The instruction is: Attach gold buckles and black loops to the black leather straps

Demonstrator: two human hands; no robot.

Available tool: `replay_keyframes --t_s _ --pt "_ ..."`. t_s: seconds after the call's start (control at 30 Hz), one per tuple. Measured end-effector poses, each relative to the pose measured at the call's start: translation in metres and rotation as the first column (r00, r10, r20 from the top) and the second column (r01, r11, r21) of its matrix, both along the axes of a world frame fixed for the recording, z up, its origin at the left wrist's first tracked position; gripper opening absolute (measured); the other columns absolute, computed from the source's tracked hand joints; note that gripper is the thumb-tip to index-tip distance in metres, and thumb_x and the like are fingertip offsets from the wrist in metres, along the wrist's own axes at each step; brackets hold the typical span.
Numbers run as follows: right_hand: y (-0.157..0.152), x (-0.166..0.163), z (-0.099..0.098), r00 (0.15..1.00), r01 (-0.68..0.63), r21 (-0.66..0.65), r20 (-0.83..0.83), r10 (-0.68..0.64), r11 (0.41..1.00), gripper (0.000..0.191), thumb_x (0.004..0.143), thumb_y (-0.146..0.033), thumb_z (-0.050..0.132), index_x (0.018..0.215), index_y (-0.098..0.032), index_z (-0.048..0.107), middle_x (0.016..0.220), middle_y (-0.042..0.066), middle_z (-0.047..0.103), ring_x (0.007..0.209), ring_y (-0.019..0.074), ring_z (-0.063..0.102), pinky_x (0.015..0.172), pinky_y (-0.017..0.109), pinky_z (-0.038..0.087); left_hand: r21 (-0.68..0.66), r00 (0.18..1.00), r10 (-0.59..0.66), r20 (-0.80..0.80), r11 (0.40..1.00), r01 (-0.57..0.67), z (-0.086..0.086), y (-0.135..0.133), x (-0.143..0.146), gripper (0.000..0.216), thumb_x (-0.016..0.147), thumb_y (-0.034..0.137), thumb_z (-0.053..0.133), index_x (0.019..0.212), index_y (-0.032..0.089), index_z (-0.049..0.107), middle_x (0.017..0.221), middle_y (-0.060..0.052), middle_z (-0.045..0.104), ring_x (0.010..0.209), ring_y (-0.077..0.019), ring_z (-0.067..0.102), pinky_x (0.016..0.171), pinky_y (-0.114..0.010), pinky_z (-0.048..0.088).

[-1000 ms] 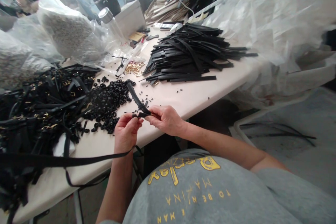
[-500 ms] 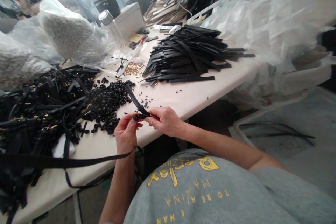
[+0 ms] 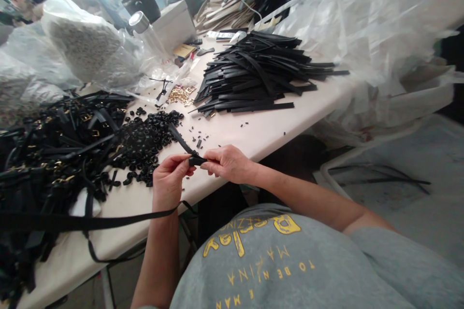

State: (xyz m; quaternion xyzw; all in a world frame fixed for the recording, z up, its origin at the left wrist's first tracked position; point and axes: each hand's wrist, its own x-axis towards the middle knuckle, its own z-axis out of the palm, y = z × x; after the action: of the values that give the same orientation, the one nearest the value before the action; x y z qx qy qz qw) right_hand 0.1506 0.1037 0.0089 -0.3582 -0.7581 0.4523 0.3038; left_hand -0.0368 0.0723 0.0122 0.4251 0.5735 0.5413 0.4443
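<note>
A black strap (image 3: 183, 140) is held between my two hands over the table's front edge, one end sticking up toward the back. My left hand (image 3: 169, 176) pinches a folded part of it with thumb and fingers. On the other side, my right hand (image 3: 228, 164) grips the strap close by; its fingertips cover whatever lies under them. A long black strap (image 3: 108, 222) runs across my left wrist to the left side. Just beyond my left hand lies a heap of small black loops (image 3: 148, 140).
Buckled black straps (image 3: 54, 145) pile up on the left. Gold buckles (image 3: 181, 95) and a stack of black strips (image 3: 257, 70) lie farther back. A clear bottle (image 3: 145, 29) stands behind plastic bags (image 3: 87, 38). At right is a pale bin (image 3: 328, 174) with plastic sheeting (image 3: 366, 24) above.
My left hand has shifted slightly left, and its fingers have closed onto the strap nearer my right hand. The view has moved a little.
</note>
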Motion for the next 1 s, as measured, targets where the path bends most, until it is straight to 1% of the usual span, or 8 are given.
replay_keyframes --t_s 0.13,0.27,0.37,0.5,0.6,0.7,0.83,1.0 --pt "0.004 0.002 -0.002 0.998 0.008 0.039 0.063 -0.011 0.999 0.021 0.091 -0.019 0.062 0.070 -0.016 0.063 0.059 -0.004 0.060 0.053 0.0077 0.046 0.056 0.023 0.026 -0.010 0.995 -0.063 -0.071 0.998 0.063 -0.003 0.000 -0.002 0.021 0.069 0.031 0.083 0.083 0.018 0.075 0.069 -0.002 0.073 0.054 -0.0132 0.067 0.053 -0.022 0.055" --pt "0.008 0.004 -0.005 0.990 0.029 0.118 0.134 -0.045 0.993 0.020 0.089 -0.021 0.061 0.070 -0.016 0.062 0.057 -0.004 0.054 0.052 0.0082 0.038 0.055 0.024 0.022 -0.013 0.994 -0.106 -0.035 0.994 0.105 -0.008 -0.001 -0.003 0.022 0.074 0.035 0.079 0.088 0.018 0.076 0.073 -0.003 0.075 0.060 -0.0131 0.069 0.058 -0.021 0.056" --pt "0.007 0.006 -0.004 0.979 0.019 0.161 0.195 -0.051 0.987 0.021 0.090 -0.023 0.059 0.070 -0.016 0.061 0.058 -0.004 0.052 0.054 0.0094 0.037 0.056 0.025 0.021 -0.022 0.994 -0.107 -0.033 0.994 0.106 -0.010 -0.001 -0.003 0.025 0.073 0.037 0.081 0.088 0.018 0.076 0.074 -0.003 0.075 0.059 -0.0133 0.069 0.058 -0.022 0.057" --pt "0.003 0.009 0.000 0.966 0.003 0.186 0.253 -0.051 0.983 0.021 0.090 -0.024 0.057 0.071 -0.016 0.060 0.062 -0.002 0.054 0.057 0.0108 0.038 0.056 0.025 0.021 -0.030 0.988 -0.109 -0.110 0.994 0.106 -0.008 -0.001 0.001 0.024 0.070 0.035 0.084 0.084 0.017 0.077 0.071 -0.003 0.074 0.055 -0.0131 0.067 0.055 -0.023 0.057" --pt "0.002 0.009 0.001 0.968 0.056 0.155 0.234 -0.092 0.986 0.023 0.090 -0.024 0.057 0.069 -0.016 0.059 0.060 -0.002 0.051 0.056 0.0100 0.037 0.056 0.025 0.020 0.069 0.983 -0.094 -0.159 0.992 0.106 -0.007 -0.003 0.009 0.021 0.069 0.032 0.084 0.083 0.018 0.078 0.073 -0.003 0.073 0.057 -0.0127 0.066 0.056 -0.023 0.057" --pt "0.003 0.009 0.001 0.971 0.105 0.133 0.201 -0.131 0.986 0.027 0.091 -0.027 0.057 0.066 -0.016 0.057 0.059 -0.004 0.048 0.054 0.0090 0.036 0.056 0.025 0.020 0.201 0.980 -0.028 -0.197 0.977 0.069 -0.009 -0.004 0.015 0.017 0.071 0.028 0.083 0.085 0.020 0.078 0.080 -0.003 0.073 0.065 -0.0121 0.067 0.061 -0.022 0.056" --pt "0.003 0.008 -0.003 0.967 0.076 0.205 0.224 -0.122 0.976 0.029 0.094 -0.031 0.055 0.070 -0.016 0.059 0.063 -0.002 0.054 0.057 0.0100 0.039 0.056 0.025 0.021 0.191 0.989 -0.053 -0.136 0.979 0.078 -0.017 -0.002 0.014 0.018 0.071 0.028 0.084 0.086 0.020 0.078 0.079 -0.003 0.073 0.065 -0.0117 0.065 0.061 -0.023 0.055" --pt "0.001 0.004 -0.012 0.906 0.129 0.319 0.347 -0.242 0.939 0.026 0.091 -0.030 0.054 0.071 -0.017 0.064 0.067 0.002 0.064 0.059 0.0130 0.047 0.056 0.028 0.019 0.123 0.995 -0.054 -0.080 0.990 0.063 -0.034 0.000 0.014 0.021 0.068 0.028 0.085 0.085 0.019 0.078 0.077 -0.002 0.074 0.063 -0.0114 0.065 0.063 -0.023 0.055"
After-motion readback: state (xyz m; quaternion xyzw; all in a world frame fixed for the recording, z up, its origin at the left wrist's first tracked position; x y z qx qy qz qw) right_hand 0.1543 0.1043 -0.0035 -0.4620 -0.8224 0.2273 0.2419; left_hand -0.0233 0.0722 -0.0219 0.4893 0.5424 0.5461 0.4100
